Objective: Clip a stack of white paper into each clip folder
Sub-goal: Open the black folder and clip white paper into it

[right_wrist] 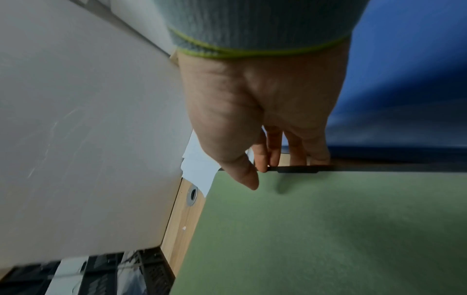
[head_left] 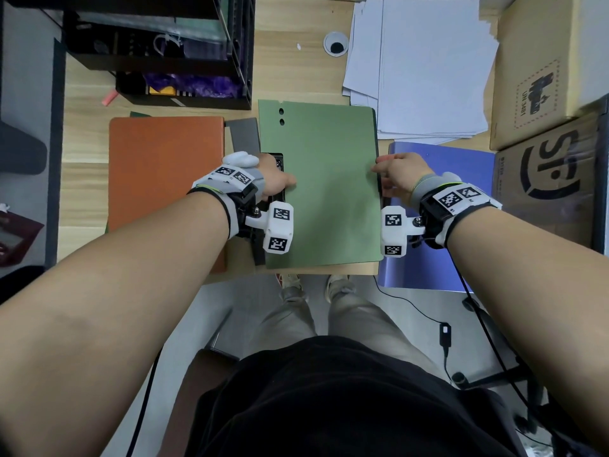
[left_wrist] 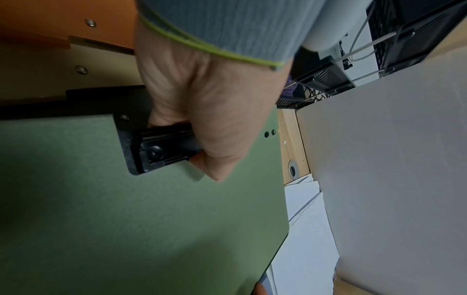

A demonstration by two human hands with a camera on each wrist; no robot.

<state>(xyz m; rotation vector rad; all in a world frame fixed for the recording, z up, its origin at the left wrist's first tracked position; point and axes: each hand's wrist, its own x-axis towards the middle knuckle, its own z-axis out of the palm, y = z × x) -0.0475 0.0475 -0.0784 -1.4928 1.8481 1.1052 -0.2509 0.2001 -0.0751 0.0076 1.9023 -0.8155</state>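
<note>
A green clip folder (head_left: 329, 186) lies flat in the middle of the wooden desk. My left hand (head_left: 275, 178) grips the black clip (left_wrist: 161, 149) on the folder's left edge, fingers curled round it and thumb against the green board (left_wrist: 151, 229). My right hand (head_left: 393, 179) pinches the folder's right edge, thumb on the green face (right_wrist: 328, 229) and fingers under the dark rim. A loose stack of white paper (head_left: 428, 70) lies behind and to the right. An orange folder (head_left: 164, 179) lies to the left, a blue folder (head_left: 461, 159) to the right.
A black file rack (head_left: 158, 51) stands at the back left. Cardboard boxes (head_left: 547, 94) fill the right side. A round cable hole (head_left: 336, 44) sits behind the folder. The desk's front edge (head_left: 329, 270) runs just under the green folder.
</note>
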